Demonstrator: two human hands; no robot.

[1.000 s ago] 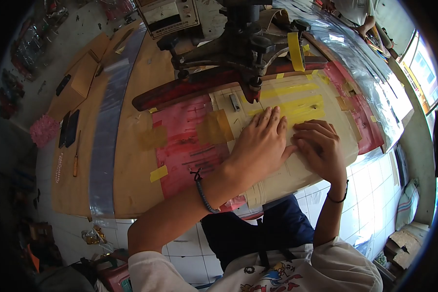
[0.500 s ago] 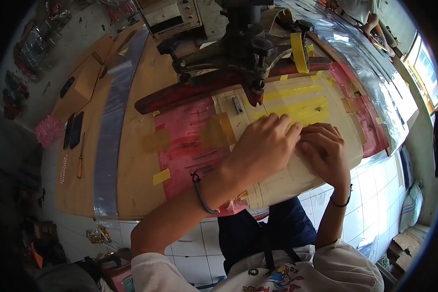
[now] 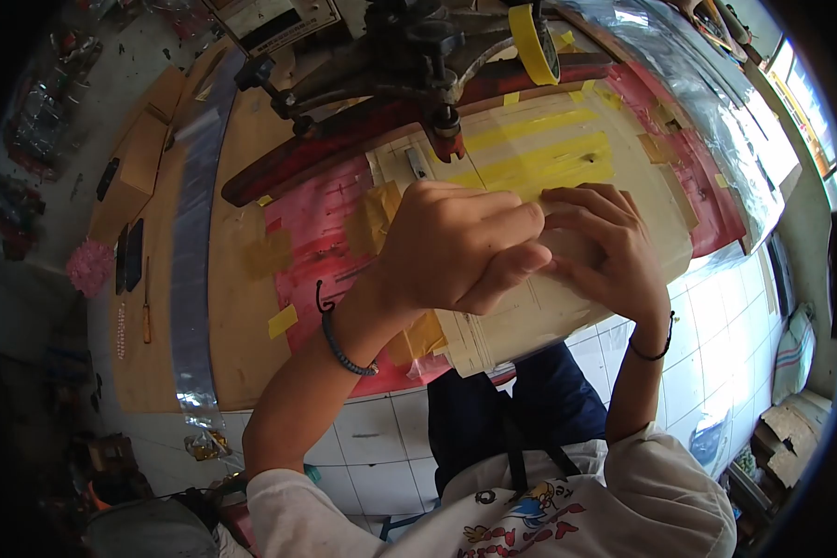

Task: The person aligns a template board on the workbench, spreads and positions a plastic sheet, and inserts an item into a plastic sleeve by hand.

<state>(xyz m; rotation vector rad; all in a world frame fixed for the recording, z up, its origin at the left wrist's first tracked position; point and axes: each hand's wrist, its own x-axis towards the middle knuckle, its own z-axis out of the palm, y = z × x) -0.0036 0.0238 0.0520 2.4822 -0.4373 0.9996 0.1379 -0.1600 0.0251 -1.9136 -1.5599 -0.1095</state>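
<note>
My left hand (image 3: 470,244) is above the tan board (image 3: 521,321), its fingers curled and the thumb pressed against the index finger. Close beside it on the right, my right hand (image 3: 604,244) has bent fingers, with thumb and fingertips drawn together. Whatever lies between the two sets of fingertips is too small or too clear to make out. Yellow tape strips (image 3: 549,139) run across the board beyond my hands. A small metal piece (image 3: 417,164) rests on the board near the red-and-black clamp head (image 3: 446,135).
A roll of yellow tape (image 3: 534,46) hangs on the machine's arm. Red sheet patches (image 3: 312,228) flank the board. At left are a screwdriver (image 3: 146,321), a dark phone (image 3: 135,256) and a cardboard box (image 3: 130,181). Clear plastic sheeting (image 3: 707,121) covers the right.
My left hand has shifted left and come nearer the camera, its fingers more tightly curled. My right hand stays close beside it. The whole view has tilted, with the machine higher and further left.
</note>
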